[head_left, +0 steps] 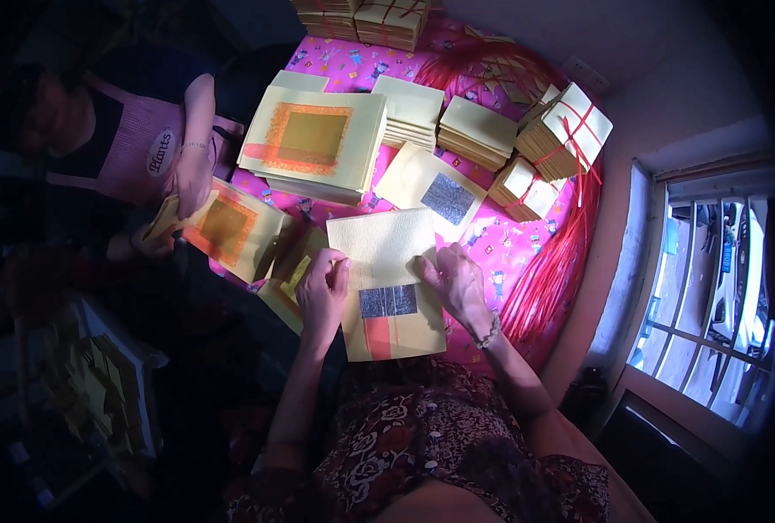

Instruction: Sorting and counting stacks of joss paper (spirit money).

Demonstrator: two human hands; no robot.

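In front of my body I hold a sheet of yellowish joss paper (384, 248), its upper part pale and textured. Lower down, a silver foil patch (388, 302) and a pinkish-red strip (377, 336) show on yellow paper; whether this is the same sheet or another beneath, I cannot tell. My left hand (324, 286) is closed with its fingers curled at the left edge. At the right edge, my right hand (459, 281) grips with the thumb on top, its other fingers partly hidden. Just beyond lies another sheet with a silver patch (447, 199).
A large stack of joss paper with orange-gold squares (274, 166) stands at the back left, beside smaller pale stacks (477, 131). Bundles tied with red ribbon (570, 131) and loose red strands (551, 283) lie right. At left, a co-worker's hand (194, 185) handles gold-patched sheets (230, 228).
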